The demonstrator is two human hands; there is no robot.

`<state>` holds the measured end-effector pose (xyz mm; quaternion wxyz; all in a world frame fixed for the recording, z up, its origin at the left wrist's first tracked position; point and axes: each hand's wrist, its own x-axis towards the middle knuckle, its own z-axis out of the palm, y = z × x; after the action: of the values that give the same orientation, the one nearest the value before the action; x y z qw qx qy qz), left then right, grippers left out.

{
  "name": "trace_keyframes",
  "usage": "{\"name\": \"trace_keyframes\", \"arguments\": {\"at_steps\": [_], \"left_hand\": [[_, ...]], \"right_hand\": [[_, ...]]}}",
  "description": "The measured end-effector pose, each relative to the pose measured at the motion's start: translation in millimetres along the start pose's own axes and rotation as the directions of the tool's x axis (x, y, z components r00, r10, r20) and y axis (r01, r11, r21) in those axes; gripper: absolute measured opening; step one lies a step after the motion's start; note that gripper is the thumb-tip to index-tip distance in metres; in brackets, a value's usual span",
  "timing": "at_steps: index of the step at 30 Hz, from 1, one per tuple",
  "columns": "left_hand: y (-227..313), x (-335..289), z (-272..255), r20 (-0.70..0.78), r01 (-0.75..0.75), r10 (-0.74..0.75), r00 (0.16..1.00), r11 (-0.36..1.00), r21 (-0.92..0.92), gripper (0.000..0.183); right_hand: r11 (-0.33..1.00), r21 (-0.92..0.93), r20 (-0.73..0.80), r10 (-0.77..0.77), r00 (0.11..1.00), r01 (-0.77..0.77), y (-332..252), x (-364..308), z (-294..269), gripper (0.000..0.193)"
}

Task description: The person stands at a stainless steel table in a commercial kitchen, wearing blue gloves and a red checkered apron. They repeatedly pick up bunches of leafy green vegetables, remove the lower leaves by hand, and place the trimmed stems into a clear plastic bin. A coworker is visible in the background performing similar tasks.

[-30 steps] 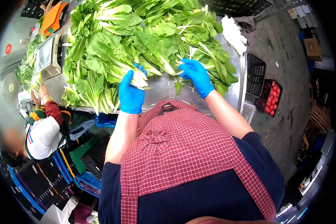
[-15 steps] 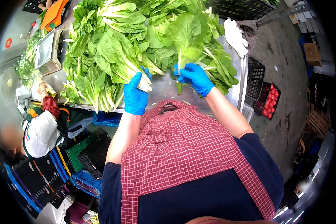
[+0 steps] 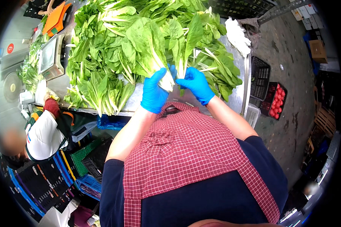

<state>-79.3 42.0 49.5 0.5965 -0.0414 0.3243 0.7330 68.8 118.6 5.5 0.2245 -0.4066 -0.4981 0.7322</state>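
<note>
Both my hands wear blue gloves. My left hand [image 3: 154,95] is closed around the pale stalk end of a large head of leafy greens [image 3: 149,42], whose broad leaves point away from me. Close beside it, my right hand [image 3: 197,85] pinches the stalks of a smaller bunch of leafy greens [image 3: 182,53]. The two stalk ends are nearly side by side above the table's near edge. Around and beyond my hands a thick pile of leafy greens [image 3: 102,47] covers the metal table [image 3: 236,89].
A scale [image 3: 51,56] and an orange tray [image 3: 57,19] stand at the left. A white cloth [image 3: 237,37] lies on the right corner. Black crates [image 3: 260,77], one with red produce [image 3: 277,101], sit on the floor at right. A co-worker [image 3: 45,136] works at left.
My left hand has moved right with its head of greens. My right hand's bunch has come more upright, and the two hands are now closer together.
</note>
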Motion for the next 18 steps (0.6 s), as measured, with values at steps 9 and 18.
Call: {"name": "trace_keyframes", "arguments": {"at_steps": [9,18], "left_hand": [[-5.7,5.6,-5.5,-0.089,-0.009,0.011,0.996,1.0,0.02,0.017],[-13.3,7.3,-15.7,-0.104,0.067,-0.064,0.993,0.997,0.03,0.033]], "right_hand": [[0.963,-0.243,0.001,-0.116,0.993,0.113,-2.2,-2.2,0.4,0.027],[0.997,0.002,0.029,-0.077,0.997,0.077,-6.2,-7.5,4.4,0.026]]}}
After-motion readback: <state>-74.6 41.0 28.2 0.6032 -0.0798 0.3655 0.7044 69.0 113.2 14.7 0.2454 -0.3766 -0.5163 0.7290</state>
